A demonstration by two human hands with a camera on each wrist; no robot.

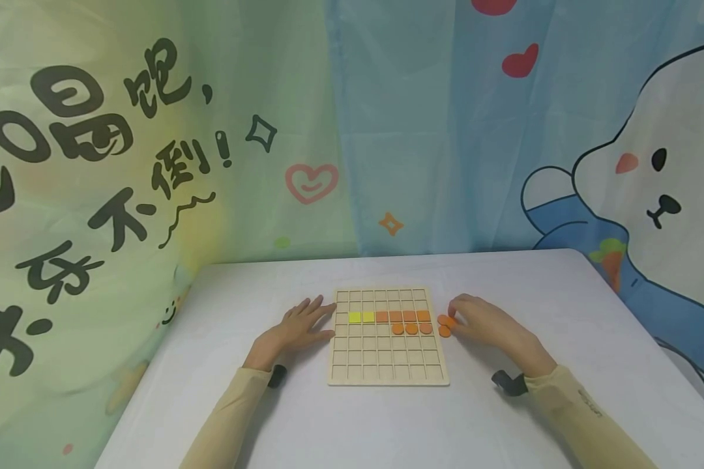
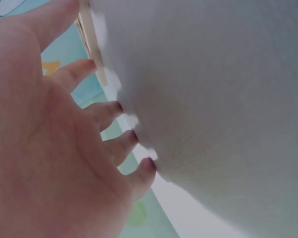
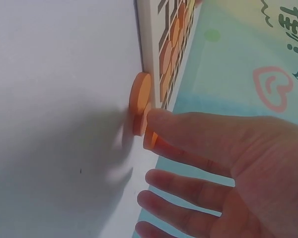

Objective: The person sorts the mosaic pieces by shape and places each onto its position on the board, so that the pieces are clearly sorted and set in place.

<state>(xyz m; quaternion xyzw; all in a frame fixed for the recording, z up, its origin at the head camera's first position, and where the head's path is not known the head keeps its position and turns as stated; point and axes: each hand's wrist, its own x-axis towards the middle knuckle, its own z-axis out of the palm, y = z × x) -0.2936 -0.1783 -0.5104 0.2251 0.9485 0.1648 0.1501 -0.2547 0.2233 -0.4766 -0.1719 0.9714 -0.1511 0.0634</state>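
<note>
A pale wooden grid board [image 1: 352, 358] lies on the white table. My left hand [image 1: 298, 329] spreads its fingers beside the board's left edge, with thumb and index finger touching it. In the left wrist view the board's edge [image 2: 92, 44] shows by those fingertips. To the right of the board, my right hand [image 1: 487, 322] pinches an orange disc [image 3: 149, 139] between thumb and index finger. Two more orange discs, one [image 3: 141, 91] plainly seen and one [image 1: 444, 331] nearer me, lie by the board's right edge. Three orange discs [image 1: 412, 329] sit on the grid.
One row of the board holds two yellow squares [image 1: 361, 317] and several orange squares [image 1: 409, 316], just beyond the three discs. A printed curtain [image 1: 387, 130] hangs behind the table [image 1: 387, 423]. Dark wrist mounts [image 1: 509, 383] sit under both wrists.
</note>
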